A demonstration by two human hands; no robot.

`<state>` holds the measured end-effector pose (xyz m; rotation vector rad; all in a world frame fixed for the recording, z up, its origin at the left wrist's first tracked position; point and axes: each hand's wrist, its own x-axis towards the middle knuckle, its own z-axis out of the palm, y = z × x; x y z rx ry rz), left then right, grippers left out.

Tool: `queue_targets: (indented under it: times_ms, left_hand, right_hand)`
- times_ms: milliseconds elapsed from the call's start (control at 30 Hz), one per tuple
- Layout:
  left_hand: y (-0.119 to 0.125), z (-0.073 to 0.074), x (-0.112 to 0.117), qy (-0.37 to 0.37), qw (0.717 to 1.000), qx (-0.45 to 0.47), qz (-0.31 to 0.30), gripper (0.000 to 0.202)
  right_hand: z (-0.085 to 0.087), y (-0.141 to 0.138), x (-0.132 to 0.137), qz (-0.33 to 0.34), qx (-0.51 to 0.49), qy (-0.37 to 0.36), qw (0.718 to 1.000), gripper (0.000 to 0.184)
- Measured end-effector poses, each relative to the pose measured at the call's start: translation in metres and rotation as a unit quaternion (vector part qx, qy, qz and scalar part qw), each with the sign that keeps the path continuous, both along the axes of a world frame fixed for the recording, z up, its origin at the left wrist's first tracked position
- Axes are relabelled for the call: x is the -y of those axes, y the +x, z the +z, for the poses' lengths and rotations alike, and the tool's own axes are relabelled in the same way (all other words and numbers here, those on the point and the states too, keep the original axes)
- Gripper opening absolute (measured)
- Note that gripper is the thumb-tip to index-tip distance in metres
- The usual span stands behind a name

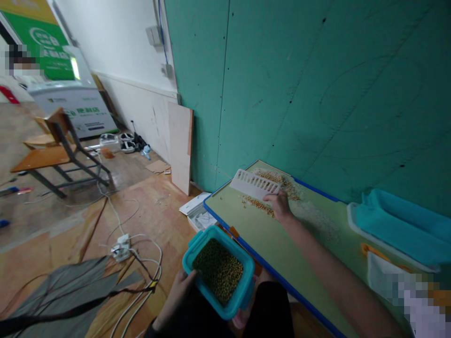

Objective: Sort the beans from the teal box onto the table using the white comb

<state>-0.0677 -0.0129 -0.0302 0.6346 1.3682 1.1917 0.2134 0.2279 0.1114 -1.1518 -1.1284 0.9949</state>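
My left hand (179, 288) grips the near-left side of a teal plastic tub (246, 270) filled with green beans (218, 270), held below the table's edge over my lap. My right hand (280, 204) reaches across the green table (268, 239) and holds a white slotted scraper (254, 184) by its right end. The scraper lies tilted over a patch of yellow beans (257, 204). More yellow beans (278, 179) and pale grains (317, 216) lie scattered behind it near the wall.
A teal wall panel (317, 84) backs the table. A white tray with a teal lid (398, 225) sits at the right. On the wooden floor are cables and a power strip (121, 246), a leaning board (180, 145), a chair (52, 150) and a grey sheet (63, 291).
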Motion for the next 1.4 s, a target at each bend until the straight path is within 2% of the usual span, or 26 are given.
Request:
queue_targets:
  times_ms: [133, 233, 467, 800, 1067, 1400]
  left_hand:
    - [-0.010, 0.021, -0.024, 0.000, 0.999, 0.023, 0.029, 0.038]
    - [-0.019, 0.033, -0.038, 0.024, 1.000, 0.012, 0.012, 0.034]
    - [-0.029, 0.057, -0.050, 0.020, 1.000, 0.008, 0.010, 0.028]
    - [-0.033, 0.067, -0.062, 0.011, 1.000, 0.012, -0.002, 0.028]
    - [-0.030, 0.080, -0.065, -0.002, 1.000, 0.022, -0.004, 0.026]
    - [-0.022, 0.084, -0.060, 0.014, 0.999, 0.030, -0.014, 0.039]
  right_hand:
    - [-0.011, -0.018, 0.031, -0.011, 0.046, -0.011, 0.999, 0.016]
    - [-0.021, -0.022, 0.047, -0.045, 0.072, -0.011, 0.996, 0.015]
    - [-0.027, -0.018, 0.055, -0.068, 0.103, -0.016, 0.992, 0.018]
    - [-0.025, -0.046, 0.068, 0.012, 0.137, -0.015, 0.990, 0.020]
    - [-0.017, -0.059, 0.090, 0.071, 0.104, -0.011, 0.992, 0.018]
    - [-0.006, -0.061, 0.118, 0.191, 0.125, -0.008, 0.973, 0.035]
